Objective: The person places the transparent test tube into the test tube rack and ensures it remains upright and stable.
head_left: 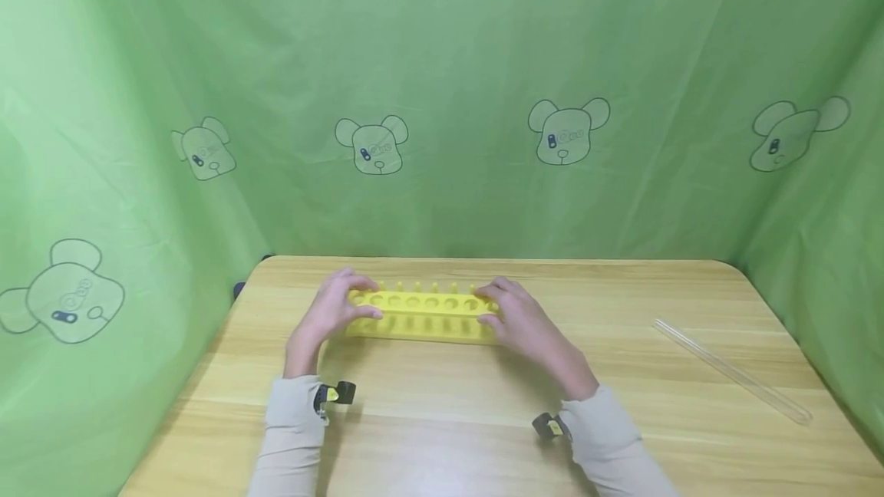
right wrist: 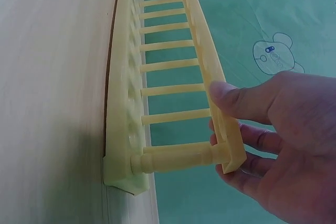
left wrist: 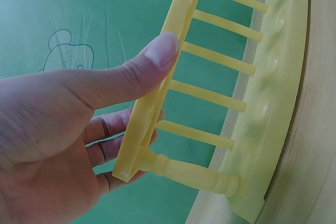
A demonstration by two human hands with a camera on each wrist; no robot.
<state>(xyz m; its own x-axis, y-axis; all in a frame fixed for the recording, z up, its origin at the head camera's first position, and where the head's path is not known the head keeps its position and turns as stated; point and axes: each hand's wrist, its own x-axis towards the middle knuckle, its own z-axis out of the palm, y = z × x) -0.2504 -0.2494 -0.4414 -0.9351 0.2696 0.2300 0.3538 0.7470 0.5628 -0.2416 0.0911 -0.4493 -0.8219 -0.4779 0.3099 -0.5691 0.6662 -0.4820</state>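
Observation:
A yellow test tube rack (head_left: 412, 302) stands upright near the far side of the wooden table, with a row of round holes in its top bar and short pegs behind. My left hand (head_left: 330, 311) grips the left end of the top bar, thumb in front and fingers behind. At the other end, my right hand (head_left: 522, 320) holds the bar in the same way. In the left wrist view, the left thumb (left wrist: 161, 51) presses on the bar's face. The right wrist view shows the rack's base (right wrist: 118, 129) on or just above the tabletop; a gap cannot be made out.
Clear, slender tubing (head_left: 732, 371) lies slantwise on the right side of the table (head_left: 428, 420); whether it is one tube or two is hard to tell. Green curtains (head_left: 470, 205) printed with bear heads enclose the back and sides. Both wrists wear small black cameras (head_left: 549, 426).

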